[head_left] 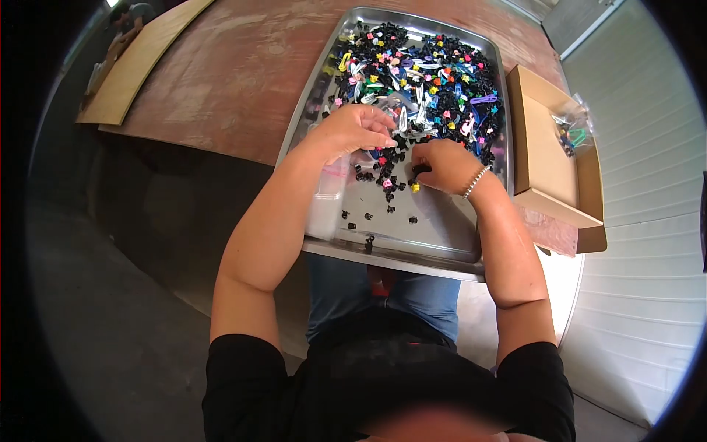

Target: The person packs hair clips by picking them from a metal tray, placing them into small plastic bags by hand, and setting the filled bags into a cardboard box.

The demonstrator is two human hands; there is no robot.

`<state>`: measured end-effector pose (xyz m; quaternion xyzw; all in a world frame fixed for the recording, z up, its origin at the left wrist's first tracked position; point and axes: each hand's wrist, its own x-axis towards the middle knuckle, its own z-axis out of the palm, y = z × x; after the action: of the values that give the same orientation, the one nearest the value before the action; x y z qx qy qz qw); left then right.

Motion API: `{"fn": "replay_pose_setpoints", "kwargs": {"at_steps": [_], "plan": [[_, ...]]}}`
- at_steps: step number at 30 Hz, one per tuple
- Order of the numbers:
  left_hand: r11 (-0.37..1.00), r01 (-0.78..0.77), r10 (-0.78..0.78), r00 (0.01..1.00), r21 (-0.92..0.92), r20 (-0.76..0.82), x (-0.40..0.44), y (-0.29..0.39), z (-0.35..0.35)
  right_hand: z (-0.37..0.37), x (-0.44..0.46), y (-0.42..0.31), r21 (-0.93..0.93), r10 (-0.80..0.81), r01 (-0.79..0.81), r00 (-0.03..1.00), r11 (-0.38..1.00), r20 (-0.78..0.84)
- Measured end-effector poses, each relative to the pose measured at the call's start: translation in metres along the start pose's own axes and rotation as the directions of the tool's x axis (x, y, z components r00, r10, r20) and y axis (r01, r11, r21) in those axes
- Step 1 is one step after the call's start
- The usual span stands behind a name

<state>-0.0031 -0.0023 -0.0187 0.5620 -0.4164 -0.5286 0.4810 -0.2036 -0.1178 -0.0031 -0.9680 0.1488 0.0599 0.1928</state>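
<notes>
A large metal tray [442, 239] holds a heap of small hair clips [442, 81], mostly black, with pink, yellow, white and blue ones among them. My left hand [352, 134] is over the tray's left half, its fingers curled on a clear plastic bag [398, 103] that shows only partly. To its right, my right hand [448, 166] reaches down to the tray floor, fingers bent around small black clips. Between the hands lies a loose trail of black claw clips [389, 177], and a yellow clip [416, 187] sits just below my right fingertips.
Flat clear plastic bags [326, 202] lie along the tray's left edge. On the right stands an open cardboard box [549, 158], with a clear bag of colourful clips [571, 136] in it. The reddish tabletop [236, 74] extends left. Another person [129, 26] is at the far left.
</notes>
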Motion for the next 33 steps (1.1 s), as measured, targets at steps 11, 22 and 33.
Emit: {"fn": "replay_pose_setpoints", "kwargs": {"at_steps": [11, 22, 33], "plan": [[0.997, 0.069, -0.069, 0.998, -0.022, 0.003, -0.007, 0.011, 0.009, -0.024, -0.008, -0.010, 0.645, 0.132, 0.100, 0.944, 0.758, -0.302], [0.997, 0.053, -0.045, 0.988, -0.049, 0.149, -0.003, 0.006, 0.016, -0.016, -0.003, -0.028, 0.528, 0.131, 0.288, 0.773, 0.799, -0.621], [0.982, -0.002, -0.019, 0.994, -0.190, -0.107, -0.007, 0.015, -0.002, -0.014, 0.000, 0.018, 0.369, 0.263, -0.086, 0.847, 0.925, -0.462]]}}
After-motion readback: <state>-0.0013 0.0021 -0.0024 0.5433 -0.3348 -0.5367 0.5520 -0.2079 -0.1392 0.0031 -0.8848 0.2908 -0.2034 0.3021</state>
